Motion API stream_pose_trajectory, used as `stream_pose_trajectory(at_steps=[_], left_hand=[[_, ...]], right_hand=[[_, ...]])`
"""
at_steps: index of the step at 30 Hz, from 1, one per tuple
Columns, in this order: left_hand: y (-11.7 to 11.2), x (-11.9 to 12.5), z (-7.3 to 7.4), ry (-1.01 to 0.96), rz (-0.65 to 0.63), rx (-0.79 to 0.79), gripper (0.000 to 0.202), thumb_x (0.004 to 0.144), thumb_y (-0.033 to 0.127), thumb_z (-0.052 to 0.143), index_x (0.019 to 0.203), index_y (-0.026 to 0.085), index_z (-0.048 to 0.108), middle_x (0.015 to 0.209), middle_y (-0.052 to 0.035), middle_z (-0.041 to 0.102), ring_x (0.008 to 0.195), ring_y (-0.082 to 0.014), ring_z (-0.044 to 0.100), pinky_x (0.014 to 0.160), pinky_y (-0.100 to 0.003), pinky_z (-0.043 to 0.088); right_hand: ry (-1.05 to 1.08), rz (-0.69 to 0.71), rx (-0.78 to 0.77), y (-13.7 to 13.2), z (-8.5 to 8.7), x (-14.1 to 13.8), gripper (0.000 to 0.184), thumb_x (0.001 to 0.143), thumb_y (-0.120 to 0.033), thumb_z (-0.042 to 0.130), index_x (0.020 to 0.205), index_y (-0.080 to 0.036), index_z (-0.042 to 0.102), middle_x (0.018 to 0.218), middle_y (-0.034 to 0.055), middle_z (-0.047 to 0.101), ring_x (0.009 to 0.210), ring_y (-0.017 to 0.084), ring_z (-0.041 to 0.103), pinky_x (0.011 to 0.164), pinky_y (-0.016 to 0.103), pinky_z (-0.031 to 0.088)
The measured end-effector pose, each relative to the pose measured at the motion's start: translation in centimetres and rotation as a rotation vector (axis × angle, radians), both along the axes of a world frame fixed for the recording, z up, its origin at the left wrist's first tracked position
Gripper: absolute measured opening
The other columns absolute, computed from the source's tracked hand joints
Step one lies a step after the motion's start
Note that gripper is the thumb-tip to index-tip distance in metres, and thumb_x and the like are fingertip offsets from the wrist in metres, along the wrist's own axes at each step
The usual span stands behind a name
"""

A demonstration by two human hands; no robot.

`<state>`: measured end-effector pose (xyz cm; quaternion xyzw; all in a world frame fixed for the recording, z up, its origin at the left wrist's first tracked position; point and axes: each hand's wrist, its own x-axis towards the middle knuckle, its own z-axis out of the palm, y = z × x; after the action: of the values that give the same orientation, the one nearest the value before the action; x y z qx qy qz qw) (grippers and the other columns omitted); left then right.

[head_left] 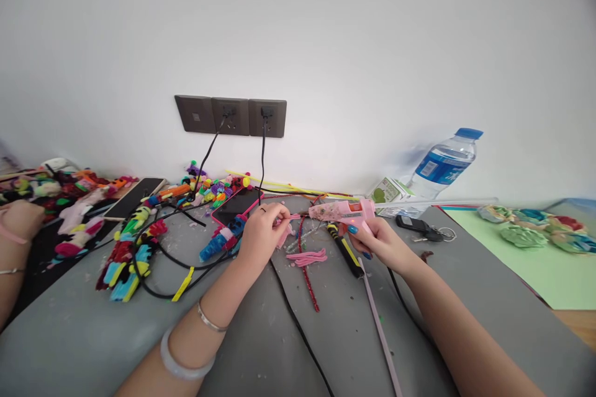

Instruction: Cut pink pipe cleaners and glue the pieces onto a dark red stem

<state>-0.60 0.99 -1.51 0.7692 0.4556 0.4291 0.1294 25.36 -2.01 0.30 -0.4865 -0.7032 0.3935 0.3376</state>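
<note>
My right hand is wrapped round the handle of a pink glue gun, with a clear glue stick poking out of its back. The gun's nozzle points left, toward my left hand. That hand pinches a pink pipe cleaner piece close to the nozzle; whether they touch I cannot tell. Just below, a bundle of short pink pipe cleaners lies on the grey table. A red tinsel pipe cleaner runs down beside it.
Yellow-and-black pliers or cutter handle lies under the gun. Black cables cross the table from the wall sockets. Colourful pipe cleaner figures, phones, a water bottle and keys lie around. Another person's hand is at far left.
</note>
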Motion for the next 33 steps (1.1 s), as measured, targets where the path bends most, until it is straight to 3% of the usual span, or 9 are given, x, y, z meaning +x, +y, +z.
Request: stream_pose_trajectory(at_steps=[5,12,18,21,27,33], left_hand=[[0.0,0.02,0.1,-0.01,-0.007,0.039,0.019,0.081,0.003,0.061,0.077,0.021,0.058,0.076,0.002,0.065,0.07,-0.0141,0.055,0.068,-0.025,0.043],[0.04,0.05,0.13,-0.073,-0.028,0.041,0.018,0.081,0.003,0.058,0.077,0.02,0.057,0.078,0.0012,0.062,0.067,-0.013,0.055,0.067,-0.024,0.046],[0.32,0.04,0.02,-0.179,-0.1,-0.021,0.014,0.083,0.006,0.054,0.081,0.02,0.059,0.089,-0.0022,0.059,0.069,-0.0115,0.058,0.064,-0.023,0.049],[0.39,0.05,0.16,-0.241,-0.117,-0.074,0.013,0.082,0.007,0.053,0.08,0.02,0.058,0.084,-0.001,0.059,0.069,-0.0117,0.059,0.062,-0.021,0.049],[0.34,0.12,0.62,-0.317,-0.103,-0.205,0.009,0.079,0.011,0.054,0.077,0.02,0.054,0.077,0.002,0.059,0.06,-0.0088,0.054,0.054,-0.018,0.043],[0.24,0.15,0.79,-0.311,-0.079,-0.236,0.009,0.077,0.014,0.057,0.075,0.02,0.052,0.066,0.0048,0.053,0.052,-0.0089,0.047,0.051,-0.02,0.037]], right_hand=[[-0.019,0.004,0.031,0.09,-0.01,0.25,0.066,0.085,-0.076,0.045,0.049,-0.02,0.04,0.043,-0.0019,0.041,0.043,0.009,0.033,0.046,0.026,0.028],[0.023,-0.009,0.016,0.02,-0.1,0.04,0.059,0.086,-0.073,0.049,0.062,-0.019,0.052,0.043,-0.0043,0.039,0.042,0.009,0.034,0.044,0.026,0.029],[0.003,-0.024,0.07,0.29,-0.04,0.24,0.063,0.087,-0.075,0.044,0.056,-0.02,0.048,0.044,-0.0026,0.041,0.044,0.01,0.035,0.047,0.028,0.03],[0.034,-0.038,0.081,0.31,0.14,0.34,0.062,0.088,-0.073,0.044,0.057,-0.02,0.047,0.044,-0.0032,0.041,0.044,0.01,0.035,0.048,0.028,0.031],[0.083,-0.022,0.052,0.29,0.16,0.48,0.055,0.09,-0.07,0.046,0.075,-0.017,0.057,0.045,-0.0058,0.04,0.042,0.01,0.035,0.048,0.027,0.031],[0.041,0.002,0.055,0.22,0.22,0.29,0.063,0.089,-0.072,0.044,0.053,-0.021,0.042,0.044,-0.0032,0.04,0.043,0.01,0.034,0.049,0.028,0.03]])
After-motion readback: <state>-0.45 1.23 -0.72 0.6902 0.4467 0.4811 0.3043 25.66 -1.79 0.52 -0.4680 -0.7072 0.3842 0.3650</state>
